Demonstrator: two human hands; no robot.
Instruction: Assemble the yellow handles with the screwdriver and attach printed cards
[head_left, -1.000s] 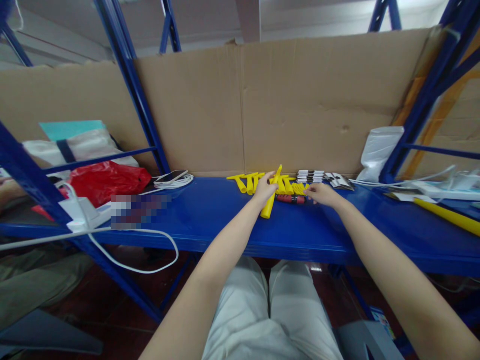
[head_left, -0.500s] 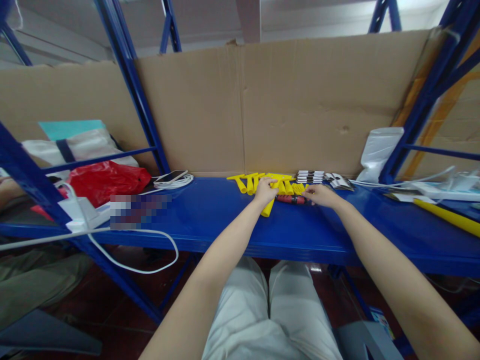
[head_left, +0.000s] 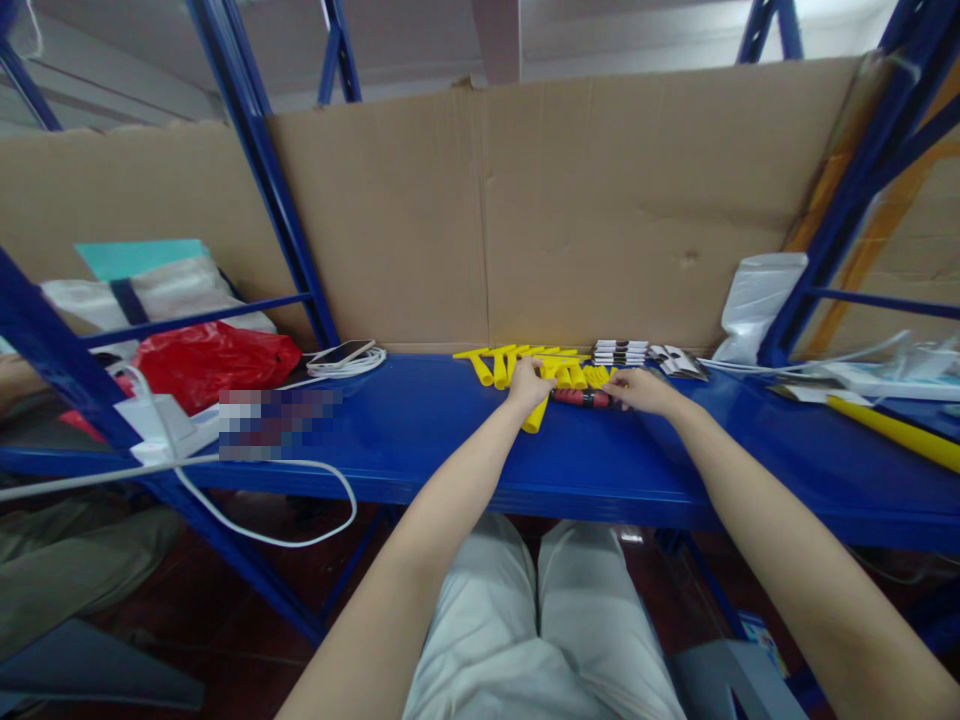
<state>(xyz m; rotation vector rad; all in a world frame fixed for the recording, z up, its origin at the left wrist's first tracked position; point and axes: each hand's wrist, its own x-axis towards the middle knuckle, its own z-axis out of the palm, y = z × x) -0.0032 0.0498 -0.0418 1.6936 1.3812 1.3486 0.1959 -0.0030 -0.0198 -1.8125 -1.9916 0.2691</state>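
Observation:
My left hand [head_left: 528,382] is closed around a yellow T-shaped handle [head_left: 534,416], whose round hollow end points toward me. Close by on the right, my right hand [head_left: 642,389] has its fingers pinched together at the edge of a group of small yellow pieces [head_left: 596,377]; what they hold is too small to make out. A red and black cylindrical tool, like a screwdriver [head_left: 581,398], lies between the hands, its right end near my right fingertips. Behind my left hand, several more yellow T-shaped handles [head_left: 484,372] lie in a row, partly hidden by it.
A stack of white and black packets [head_left: 620,352] lies behind the small pieces, beside loose packets [head_left: 677,363]. Cardboard [head_left: 600,220] backs the blue shelf [head_left: 420,440]. To the left are a phone [head_left: 343,352], white cable and red bag [head_left: 217,362]; a white pouch [head_left: 757,305] stands right.

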